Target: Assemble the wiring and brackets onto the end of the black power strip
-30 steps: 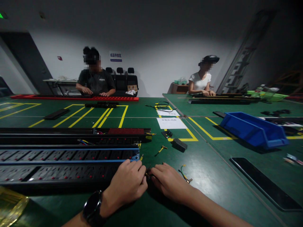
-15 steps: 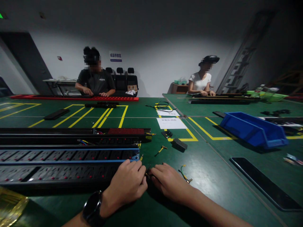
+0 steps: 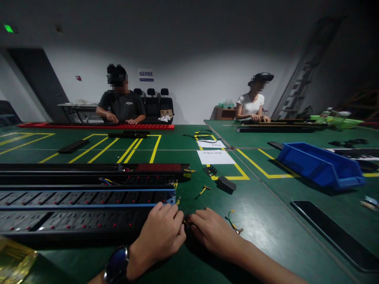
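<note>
The left hand point(image 3: 162, 228) is curled at the strip point(image 3: 89, 221), hiding its end; the right hand point(image 3: 211, 230), also curled, is just beside. The dark part point(image 3: 186, 218) between them is mostly covered, perhaps pinched; by which hand, I cannot tell.

A round wristwatch point(image 3: 117, 263) is worn on the left wrist point(image 3: 136, 256), at the near left, its broad dial point(image 3: 115, 262) dark with a deep blue sheen. A slim, glinting rim point(image 3: 127, 257) circles it, and a little of a dark strap shows. The left hand point(image 3: 164, 230) and right hand point(image 3: 214, 230) are bare, as is the right forearm point(image 3: 262, 260) at the near right.
</note>
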The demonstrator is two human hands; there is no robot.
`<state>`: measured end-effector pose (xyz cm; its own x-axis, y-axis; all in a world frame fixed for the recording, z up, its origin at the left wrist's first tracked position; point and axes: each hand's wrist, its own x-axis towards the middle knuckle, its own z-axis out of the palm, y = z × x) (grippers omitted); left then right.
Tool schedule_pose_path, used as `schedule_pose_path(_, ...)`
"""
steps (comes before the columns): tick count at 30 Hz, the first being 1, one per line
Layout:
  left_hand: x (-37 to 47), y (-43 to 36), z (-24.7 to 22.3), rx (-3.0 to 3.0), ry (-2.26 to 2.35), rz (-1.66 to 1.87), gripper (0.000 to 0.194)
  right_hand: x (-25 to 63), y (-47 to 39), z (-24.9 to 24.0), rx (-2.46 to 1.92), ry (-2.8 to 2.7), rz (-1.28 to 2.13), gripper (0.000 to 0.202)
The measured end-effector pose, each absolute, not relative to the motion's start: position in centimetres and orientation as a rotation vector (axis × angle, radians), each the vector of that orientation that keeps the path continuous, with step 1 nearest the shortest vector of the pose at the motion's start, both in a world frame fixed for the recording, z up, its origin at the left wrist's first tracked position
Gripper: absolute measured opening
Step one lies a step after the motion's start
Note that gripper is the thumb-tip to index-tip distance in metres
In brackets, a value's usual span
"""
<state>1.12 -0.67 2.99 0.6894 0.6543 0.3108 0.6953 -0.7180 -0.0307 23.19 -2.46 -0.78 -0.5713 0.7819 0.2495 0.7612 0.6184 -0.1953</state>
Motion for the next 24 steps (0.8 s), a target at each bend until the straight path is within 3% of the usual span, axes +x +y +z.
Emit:
schedule_pose_path(11,1.1,-1.0,3.3,-2.669,-1.176,-0.684,0.010,23.3,-2.6,-0.7,-1.222,-2.505,0.194,0.015)
schedule_pose_path(17,1.2,-0.9,3.2,-2.629,-1.052,-0.870,0.004,24.7,-1.9,-0.5,-1.225,-2.275,0.027,0.024)
schedule_pose_path(24,1.2,-0.6,3.2,-2.611,-0.906,-0.998,0.021,27.2,-0.5,0.6,-1.602,-2.174,-0.036,0.021)
